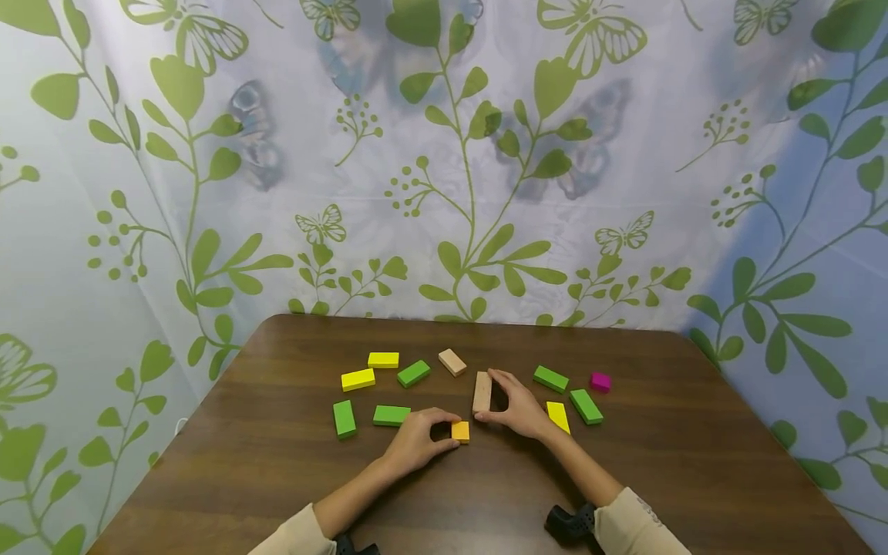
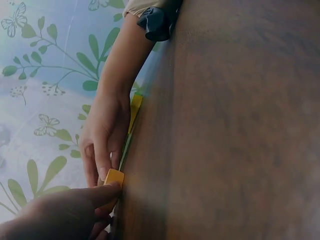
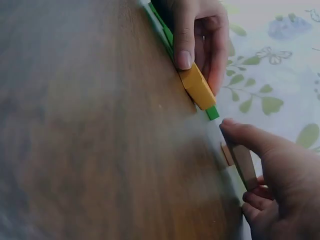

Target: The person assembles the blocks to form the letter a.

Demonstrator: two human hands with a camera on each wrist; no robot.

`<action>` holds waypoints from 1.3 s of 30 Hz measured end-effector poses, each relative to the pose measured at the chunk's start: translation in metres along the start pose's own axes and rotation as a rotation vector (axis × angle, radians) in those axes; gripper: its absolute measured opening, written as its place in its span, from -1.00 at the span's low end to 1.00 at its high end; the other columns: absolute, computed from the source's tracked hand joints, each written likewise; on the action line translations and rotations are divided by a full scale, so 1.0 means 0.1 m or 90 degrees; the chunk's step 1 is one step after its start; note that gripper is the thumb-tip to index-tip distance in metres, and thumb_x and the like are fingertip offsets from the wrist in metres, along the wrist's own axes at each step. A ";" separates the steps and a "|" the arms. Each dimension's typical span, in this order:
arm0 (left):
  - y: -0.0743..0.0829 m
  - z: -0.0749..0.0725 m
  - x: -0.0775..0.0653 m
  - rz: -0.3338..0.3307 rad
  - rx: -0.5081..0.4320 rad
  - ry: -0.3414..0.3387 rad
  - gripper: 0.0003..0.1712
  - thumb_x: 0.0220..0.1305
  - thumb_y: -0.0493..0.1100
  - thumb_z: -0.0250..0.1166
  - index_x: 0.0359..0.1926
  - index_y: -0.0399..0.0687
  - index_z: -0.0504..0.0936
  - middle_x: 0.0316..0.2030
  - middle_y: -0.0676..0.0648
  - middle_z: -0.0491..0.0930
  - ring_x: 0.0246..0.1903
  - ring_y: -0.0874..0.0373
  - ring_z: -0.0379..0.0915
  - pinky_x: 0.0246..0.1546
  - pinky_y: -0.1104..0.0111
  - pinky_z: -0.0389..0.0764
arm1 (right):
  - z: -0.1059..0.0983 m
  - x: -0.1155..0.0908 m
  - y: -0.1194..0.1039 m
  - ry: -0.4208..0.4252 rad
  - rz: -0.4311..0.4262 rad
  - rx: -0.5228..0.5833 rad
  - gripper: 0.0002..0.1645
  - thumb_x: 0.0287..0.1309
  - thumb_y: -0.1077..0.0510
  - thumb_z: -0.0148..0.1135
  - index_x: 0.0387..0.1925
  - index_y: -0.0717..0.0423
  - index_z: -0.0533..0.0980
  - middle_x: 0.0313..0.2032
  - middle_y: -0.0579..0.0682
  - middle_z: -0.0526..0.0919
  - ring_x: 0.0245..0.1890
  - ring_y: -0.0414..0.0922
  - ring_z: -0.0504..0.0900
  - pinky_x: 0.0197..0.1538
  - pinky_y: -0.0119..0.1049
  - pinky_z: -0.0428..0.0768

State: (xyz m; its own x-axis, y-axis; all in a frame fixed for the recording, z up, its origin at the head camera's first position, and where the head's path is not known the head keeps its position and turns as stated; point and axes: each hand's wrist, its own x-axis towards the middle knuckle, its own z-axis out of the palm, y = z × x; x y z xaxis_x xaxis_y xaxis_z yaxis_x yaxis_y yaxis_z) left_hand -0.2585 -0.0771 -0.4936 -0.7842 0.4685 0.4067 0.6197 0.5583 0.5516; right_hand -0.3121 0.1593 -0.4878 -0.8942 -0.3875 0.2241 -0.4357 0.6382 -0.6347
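Observation:
Between thumb and fingers, my left hand (image 1: 414,442) pinches a small orange block (image 1: 461,432) at the middle of the table; the left wrist view shows the thumb on the orange block (image 2: 114,178). To its right, my right hand (image 1: 516,405) grips a long natural-wood block (image 1: 482,392) by its ends, thumb at the near end and fingers at the far end. The right wrist view shows that wooden block (image 3: 245,167) in the right hand (image 3: 290,175), apart from the orange block (image 3: 197,87). A second wooden block (image 1: 452,362) lies just behind.
On the brown table (image 1: 479,501), yellow blocks (image 1: 358,379) and green blocks (image 1: 344,419) lie to the left. Further green blocks (image 1: 586,406), a yellow block (image 1: 558,417) and a magenta block (image 1: 600,381) lie right. A leaf-patterned curtain (image 1: 416,193) hangs behind the far edge.

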 end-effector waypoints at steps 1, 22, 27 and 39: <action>0.00 0.00 0.00 0.001 0.000 -0.002 -0.62 0.06 -0.08 0.40 -0.07 -0.07 0.65 -0.16 0.06 0.62 -0.09 0.20 0.51 -0.03 0.29 0.48 | 0.01 -0.01 0.01 -0.003 -0.004 -0.007 0.17 -0.19 -0.28 0.41 0.34 0.23 0.15 0.29 0.18 0.20 0.23 0.15 0.26 0.16 0.08 0.30; 0.02 0.16 0.11 -0.009 -0.014 0.068 -0.67 0.02 -0.08 0.42 -0.14 -0.06 0.69 -0.20 0.05 0.65 -0.13 0.20 0.55 -0.10 0.30 0.54 | -0.03 -0.02 0.16 -0.067 -0.072 -0.007 -0.08 0.14 -0.19 0.17 0.36 0.22 0.11 0.36 0.19 0.08 0.32 0.17 0.05 0.22 0.18 0.14; 0.02 0.22 0.19 -0.015 -0.004 0.082 -0.66 0.01 -0.07 0.43 -0.16 -0.09 0.70 -0.22 0.04 0.66 -0.15 0.18 0.56 -0.11 0.29 0.54 | -0.02 0.00 0.18 -0.072 -0.076 0.001 -0.09 0.16 -0.19 0.16 0.36 0.24 0.11 0.36 0.21 0.06 0.33 0.18 0.03 0.22 0.19 0.12; 0.01 0.30 0.27 -0.010 0.004 0.086 -0.58 0.00 -0.03 0.43 -0.10 -0.12 0.68 -0.16 -0.01 0.65 -0.11 0.14 0.55 -0.09 0.28 0.53 | -0.03 0.04 0.20 -0.088 -0.071 0.005 -0.11 0.21 -0.17 0.11 0.37 0.23 0.07 0.37 0.19 0.02 0.34 0.18 -0.02 0.22 0.22 0.09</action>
State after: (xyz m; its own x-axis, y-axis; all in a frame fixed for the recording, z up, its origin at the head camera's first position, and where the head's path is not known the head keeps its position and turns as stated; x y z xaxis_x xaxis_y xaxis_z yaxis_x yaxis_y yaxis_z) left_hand -0.2778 -0.0429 -0.5038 -0.7911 0.3631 0.4922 0.6065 0.5693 0.5550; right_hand -0.3241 0.1721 -0.4975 -0.8175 -0.5439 0.1891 -0.5295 0.5809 -0.6182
